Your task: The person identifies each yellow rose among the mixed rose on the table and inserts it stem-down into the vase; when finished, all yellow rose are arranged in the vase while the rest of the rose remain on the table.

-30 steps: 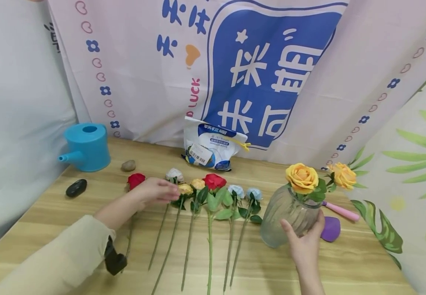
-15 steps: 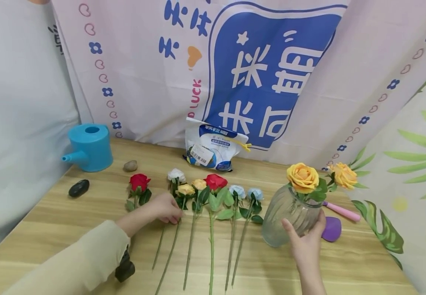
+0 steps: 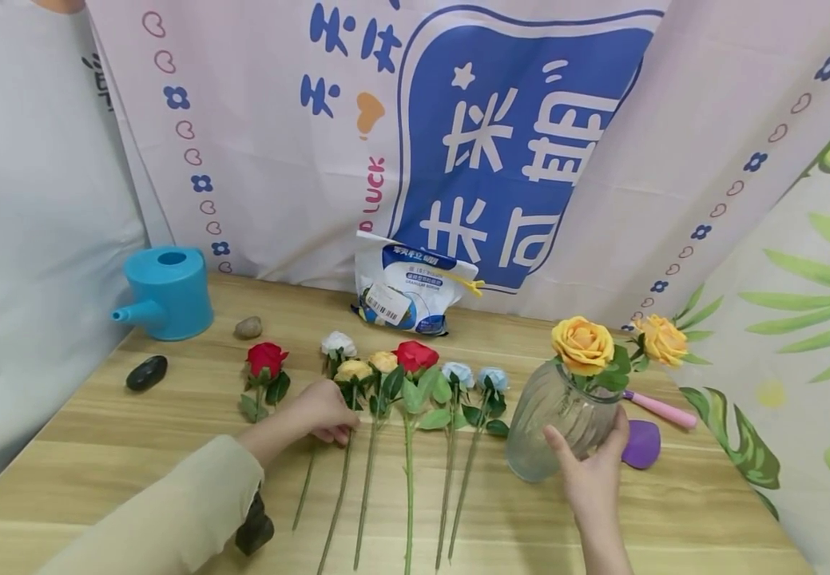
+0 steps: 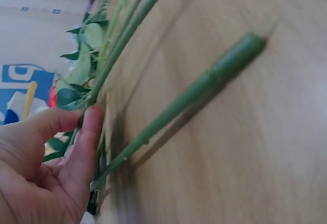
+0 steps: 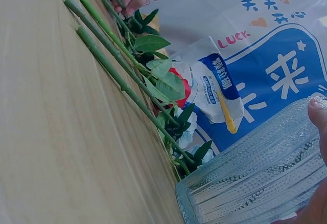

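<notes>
My left hand (image 3: pixel 324 411) pinches the stem of a yellow rose (image 3: pixel 353 370) between thumb and fingers, just below its leaves. Close by in the left wrist view, another green stem (image 4: pixel 173 109) lies under the hand; it belongs to the white rose (image 3: pixel 339 344). A ribbed glass vase (image 3: pixel 540 423) leans to the right, its side gripped by my right hand (image 3: pixel 594 471). Two orange-yellow roses (image 3: pixel 583 346) stand in the vase, heads above the rim. Between the hands lie a pale yellow rose (image 3: pixel 384 362), a large red rose (image 3: pixel 415 356) and two light blue roses (image 3: pixel 458 374).
Left of the row lies another red rose (image 3: pixel 266 359), partly hidden by the left arm. A blue watering can (image 3: pixel 168 294), a brown stone (image 3: pixel 248 327) and a black stone (image 3: pixel 146 373) are farther left. A white-blue bag (image 3: pixel 415 286) stands behind; a purple shovel (image 3: pixel 642 444) lies behind the vase.
My left hand has come down from above the flower heads to the yellow rose's stem and taken hold of it; the stem's lower end has shifted right. The right hand keeps holding the vase.
</notes>
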Available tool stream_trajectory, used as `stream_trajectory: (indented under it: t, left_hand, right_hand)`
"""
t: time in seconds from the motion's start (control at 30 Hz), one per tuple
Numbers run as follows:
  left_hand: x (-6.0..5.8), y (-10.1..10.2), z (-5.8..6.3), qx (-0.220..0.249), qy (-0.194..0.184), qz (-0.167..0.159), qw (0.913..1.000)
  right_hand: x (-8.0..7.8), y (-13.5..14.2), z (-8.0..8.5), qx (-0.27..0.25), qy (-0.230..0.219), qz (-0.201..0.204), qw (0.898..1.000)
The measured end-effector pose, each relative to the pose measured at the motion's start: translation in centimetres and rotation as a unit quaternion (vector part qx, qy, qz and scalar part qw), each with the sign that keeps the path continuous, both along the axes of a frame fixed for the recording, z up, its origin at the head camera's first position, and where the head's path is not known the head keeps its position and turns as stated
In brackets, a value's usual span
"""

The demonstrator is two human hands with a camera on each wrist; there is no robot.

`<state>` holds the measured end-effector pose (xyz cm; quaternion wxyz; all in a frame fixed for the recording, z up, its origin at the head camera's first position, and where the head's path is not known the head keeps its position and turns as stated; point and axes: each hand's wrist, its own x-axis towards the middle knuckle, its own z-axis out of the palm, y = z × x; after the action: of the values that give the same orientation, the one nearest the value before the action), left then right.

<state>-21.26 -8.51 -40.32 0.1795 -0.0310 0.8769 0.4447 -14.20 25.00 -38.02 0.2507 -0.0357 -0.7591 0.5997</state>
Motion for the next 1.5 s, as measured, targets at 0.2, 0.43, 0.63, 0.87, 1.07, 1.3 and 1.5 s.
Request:
stream_trajectory:
  t: [0.2, 0.43, 0.63, 0.87, 1.07, 1.3, 1.5]
  left_hand:
    - [0.0, -1.3, 0.5, 0.108, -0.014, 0.018, 0.9939]
    - [0.7, -0.8, 4.6, 0.223, 0.036, -0.014, 0.974]
    - [2.0, 3.1, 10.2, 0.352, 0.102, -0.014, 0.9304]
    - [2.6, 8.8, 14.9, 0.523, 0.16, -0.023, 0.8372]
    - [1.2, 12.1, 16.0, 0.561, 0.223, -0.004, 0.7977]
    - [-0.4, 13.3, 16.3, 0.489, 0.299, 0.007, 0.8193]
    - [-1.3, 14.8, 16.8, 0.445, 0.298, -0.025, 0.844]
  right_hand:
    - [-0.1, -0.1, 0.0, -0.003, 0.004, 0.0, 1.0]
    - [0.0, -0.2, 0.2, -0.002, 0.002, -0.001, 1.0]
    - [-0.1, -0.1, 0.1, -0.002, 0.013, 0.0, 1.0]
    - [-0.1, 0.1, -0.1, 0.005, 0.01, 0.004, 1.0]
    - [-0.2, 0.1, 0.0, 0.009, 0.016, 0.005, 1.0]
    - [-0.5, 0.1, -0.3, 0.008, 0.036, 0.005, 0.999]
    - [-0.6, 0.3, -0.3, 0.015, 0.033, 0.002, 0.999]
